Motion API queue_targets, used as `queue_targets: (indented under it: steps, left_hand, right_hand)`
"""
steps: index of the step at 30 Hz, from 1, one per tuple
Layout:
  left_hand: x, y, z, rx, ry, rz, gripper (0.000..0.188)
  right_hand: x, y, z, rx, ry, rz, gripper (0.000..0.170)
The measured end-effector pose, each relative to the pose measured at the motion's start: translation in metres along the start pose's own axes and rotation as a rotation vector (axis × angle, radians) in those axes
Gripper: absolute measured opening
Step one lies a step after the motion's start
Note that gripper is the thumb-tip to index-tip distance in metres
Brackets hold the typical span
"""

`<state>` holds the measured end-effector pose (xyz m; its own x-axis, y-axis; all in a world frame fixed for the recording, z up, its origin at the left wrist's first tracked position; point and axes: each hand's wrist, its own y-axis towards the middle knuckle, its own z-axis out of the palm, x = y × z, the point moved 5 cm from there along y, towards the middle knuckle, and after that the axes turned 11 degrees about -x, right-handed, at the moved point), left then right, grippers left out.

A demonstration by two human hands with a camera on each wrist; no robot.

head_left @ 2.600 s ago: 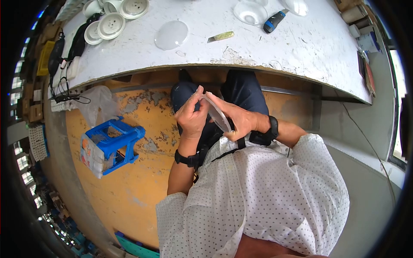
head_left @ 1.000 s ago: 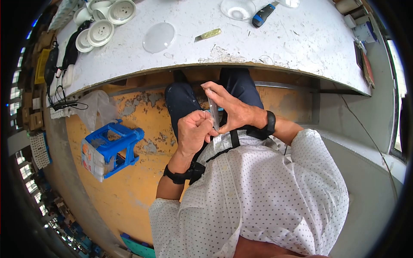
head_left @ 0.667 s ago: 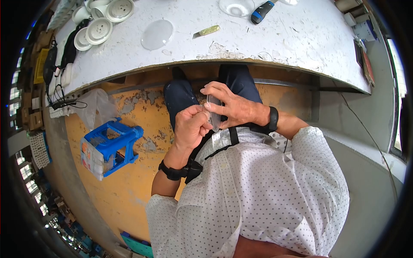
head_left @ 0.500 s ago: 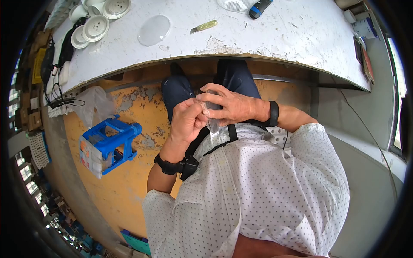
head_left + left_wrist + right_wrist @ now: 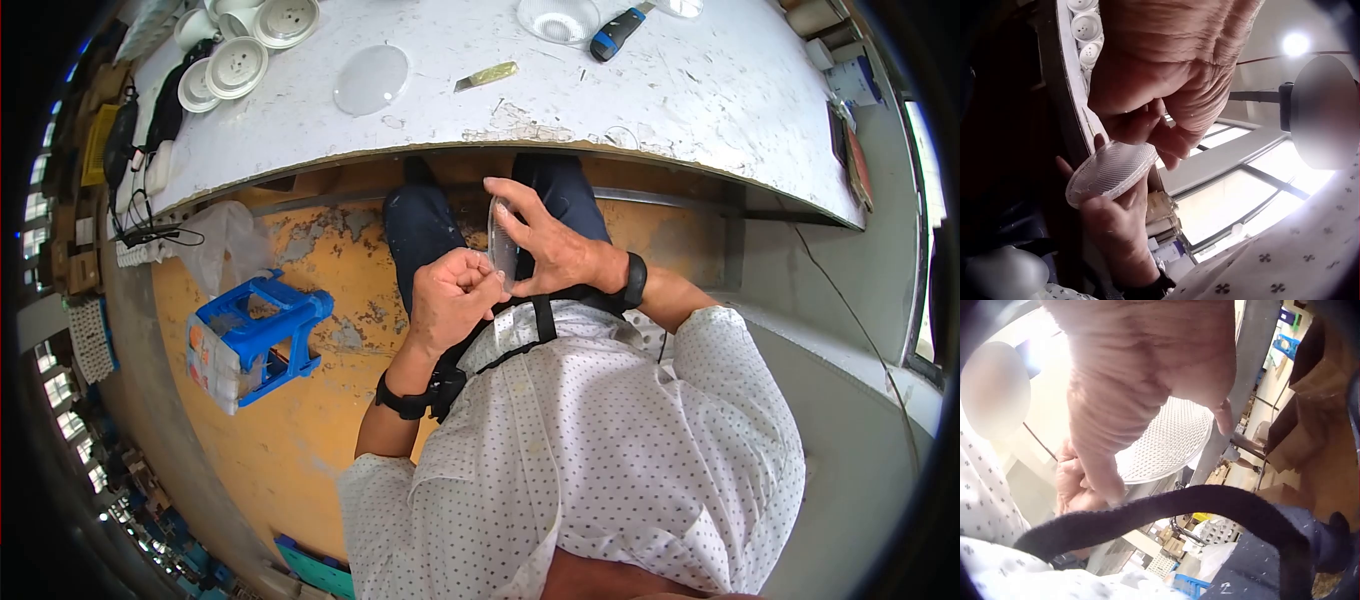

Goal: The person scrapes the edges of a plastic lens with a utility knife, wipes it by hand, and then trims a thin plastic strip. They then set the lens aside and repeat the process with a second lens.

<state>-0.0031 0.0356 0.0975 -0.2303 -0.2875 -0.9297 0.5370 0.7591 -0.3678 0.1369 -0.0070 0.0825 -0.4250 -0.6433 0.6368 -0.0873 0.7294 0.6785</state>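
A clear ribbed plastic disc [image 5: 501, 240] stands nearly edge-on above the lap, between the two hands. The right hand [image 5: 560, 252] holds it by the rim, thumb at the near edge and fingers along the far part. Curled at the disc's near left edge is the left hand [image 5: 452, 300], its thumb and fingers pinching there. In the left wrist view the ribbed face of the disc [image 5: 1110, 172] shows below the left hand [image 5: 1166, 75]. The right wrist view shows the same disc [image 5: 1169, 440] under the right hand [image 5: 1147, 369].
On the white table [image 5: 660, 110] lie a clear lid [image 5: 371, 80], a yellow cutter [image 5: 487, 76], a blue-black knife [image 5: 618, 36], a clear dish [image 5: 560, 18] and several white round parts [image 5: 237, 68]. A blue stool [image 5: 265, 335] stands on the floor at left.
Compared with the earliest frame, the left hand has curled its fingers and moved lower on the rim. Since half a second ago, the right fingers have spread away from the left hand, uncovering more of the disc.
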Motion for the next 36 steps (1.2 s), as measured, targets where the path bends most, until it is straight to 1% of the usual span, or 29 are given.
queue_targets:
  steps: [2, 3, 4, 5, 6, 8, 9, 10, 11, 12, 14, 16, 18, 19, 21, 22, 24, 25, 26, 27, 28, 29, 30, 31, 32, 33, 34, 36]
  left_hand:
    - [0.002, -0.001, -0.001, -0.073, 0.042, 0.099, 0.005]
    - [0.005, -0.002, 0.000, -0.072, 0.042, 0.102, 0.005]
    - [0.004, -0.003, 0.002, -0.066, 0.101, 0.197, 0.005]
    - [0.004, -0.004, 0.004, -0.059, 0.159, 0.290, 0.004]
    - [0.005, -0.003, 0.005, -0.055, 0.159, 0.290, 0.004]
    - [0.006, -0.004, 0.008, -0.066, 0.230, 0.353, 0.003]
    - [0.004, -0.004, 0.008, -0.064, 0.229, 0.353, 0.003]
    - [0.005, -0.003, 0.007, -0.057, 0.090, 0.253, 0.002]
    - [0.006, -0.003, 0.006, -0.051, -0.049, 0.152, 0.002]
    - [0.005, -0.003, 0.005, -0.051, -0.050, 0.150, 0.002]
    - [0.007, -0.003, 0.005, -0.019, -0.051, 0.075, 0.004]
    - [0.008, -0.003, 0.005, -0.018, -0.055, 0.066, 0.004]
    - [0.007, -0.003, 0.006, -0.014, -0.058, 0.056, 0.005]
    - [0.004, -0.004, 0.007, -0.034, -0.045, 0.045, 0.005]
    - [0.004, -0.004, 0.007, -0.053, -0.032, 0.031, 0.006]
    - [0.006, -0.002, 0.006, -0.055, -0.048, 0.015, 0.007]
    - [0.007, 0.001, 0.006, -0.058, -0.066, -0.001, 0.008]
    - [0.008, 0.002, 0.006, -0.056, -0.135, -0.044, 0.009]
    - [0.010, 0.003, 0.006, -0.055, -0.203, -0.089, 0.009]
    - [0.008, 0.003, 0.006, -0.056, -0.204, -0.095, 0.009]
    - [0.006, 0.003, 0.008, -0.050, -0.292, -0.142, 0.009]
    - [0.005, 0.004, 0.009, -0.043, -0.379, -0.190, 0.009]
    - [0.004, 0.006, 0.008, -0.043, -0.380, -0.196, 0.009]
    - [0.005, 0.008, 0.007, -0.044, -0.440, -0.231, 0.009]
    - [0.006, 0.012, 0.005, -0.045, -0.500, -0.264, 0.008]
    - [0.006, 0.015, 0.004, 0.000, -0.525, -0.277, 0.010]
    - [0.005, 0.018, 0.001, -0.001, -0.528, -0.283, 0.010]
    - [0.002, 0.023, 0.003, 0.090, -0.581, -0.346, 0.013]
  right_hand:
    - [-0.002, 0.000, -0.001, -0.021, 0.080, 0.242, 0.128]
    - [-0.003, 0.003, -0.001, 0.015, 0.074, 0.289, 0.131]
    - [-0.003, 0.003, -0.001, 0.014, 0.073, 0.288, 0.131]
    - [-0.007, 0.001, 0.000, 0.015, 0.128, 0.371, 0.130]
    - [-0.010, -0.001, 0.001, 0.015, 0.185, 0.456, 0.130]
    - [-0.010, -0.002, 0.001, 0.011, 0.211, 0.491, 0.129]
    - [-0.011, -0.003, 0.001, 0.010, 0.240, 0.524, 0.128]
    - [-0.011, -0.003, 0.001, 0.011, 0.239, 0.524, 0.128]
    - [-0.011, -0.003, 0.001, 0.012, 0.236, 0.512, 0.127]
    - [-0.011, -0.003, 0.002, 0.011, 0.235, 0.501, 0.125]
    - [-0.010, -0.003, 0.003, 0.017, 0.222, 0.499, 0.125]
    - [-0.010, -0.003, 0.003, 0.019, 0.208, 0.496, 0.124]
    - [-0.006, 0.000, 0.002, 0.022, 0.153, 0.417, 0.121]
    - [-0.007, -0.001, 0.003, 0.022, 0.154, 0.420, 0.121]
    - [-0.004, 0.000, 0.003, 0.007, 0.097, 0.294, 0.114]
    - [-0.004, -0.002, 0.004, 0.008, 0.097, 0.298, 0.114]
    - [0.000, -0.003, 0.006, 0.003, 0.088, 0.255, 0.108]
    - [0.000, -0.004, 0.007, 0.007, 0.089, 0.258, 0.108]
    - [0.002, -0.004, 0.006, -0.003, 0.070, 0.222, 0.107]
    - [0.004, -0.004, 0.006, -0.014, 0.051, 0.186, 0.106]
    - [0.004, -0.003, 0.005, -0.012, 0.053, 0.190, 0.106]
    - [0.006, -0.003, 0.005, 0.011, 0.027, 0.151, 0.107]
    - [0.008, -0.002, 0.004, 0.034, 0.001, 0.113, 0.108]
    - [0.011, 0.001, 0.002, 0.064, 0.001, 0.080, 0.109]
    - [0.010, 0.000, 0.002, 0.067, 0.003, 0.084, 0.109]
    - [0.013, 0.000, 0.003, 0.082, 0.002, 0.030, 0.109]
    - [0.016, 0.000, 0.005, 0.097, 0.002, -0.022, 0.109]
    - [0.018, 0.000, 0.005, 0.111, 0.003, -0.035, 0.112]
